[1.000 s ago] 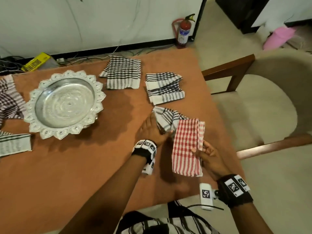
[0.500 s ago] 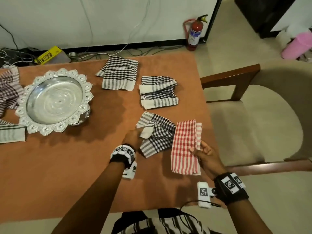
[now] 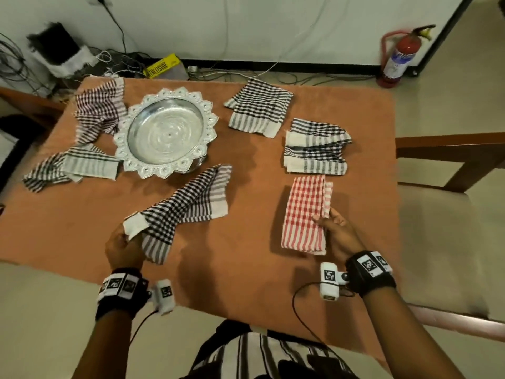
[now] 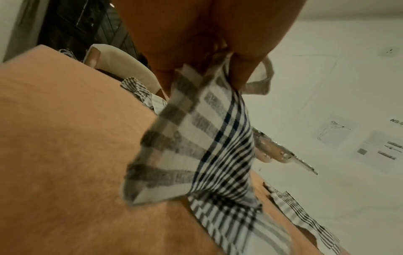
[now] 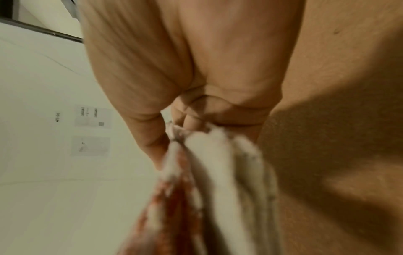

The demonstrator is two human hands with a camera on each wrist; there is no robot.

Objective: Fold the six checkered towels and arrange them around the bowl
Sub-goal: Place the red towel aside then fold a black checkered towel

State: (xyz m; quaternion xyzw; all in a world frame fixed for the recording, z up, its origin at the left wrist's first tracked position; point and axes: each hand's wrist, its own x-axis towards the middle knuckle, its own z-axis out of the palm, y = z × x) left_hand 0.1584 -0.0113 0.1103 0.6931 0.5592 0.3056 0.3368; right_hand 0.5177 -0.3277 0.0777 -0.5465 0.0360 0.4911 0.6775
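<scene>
A silver scalloped bowl [image 3: 165,132] stands at the table's far left. My left hand [image 3: 124,246] pinches a corner of a loose black checkered towel [image 3: 185,209], which trails up toward the bowl; the left wrist view shows the same towel [image 4: 218,155] hanging from my fingers. My right hand [image 3: 332,228] pinches the near right edge of a folded red checkered towel [image 3: 304,214], seen blurred as the red towel [image 5: 196,198] in the right wrist view. Two folded black towels [image 3: 259,110] [image 3: 315,146] lie at the far right.
Two crumpled towels lie left of the bowl, a maroon one [image 3: 98,113] and a black one [image 3: 71,168]. A wooden chair [image 3: 448,192] stands close to the table's right edge. A fire extinguisher [image 3: 399,56] and cables sit on the floor by the wall.
My left hand has dragged the black towel leftward and toward me, away from the red towel, stretching it out. The right hand still holds the red towel in place.
</scene>
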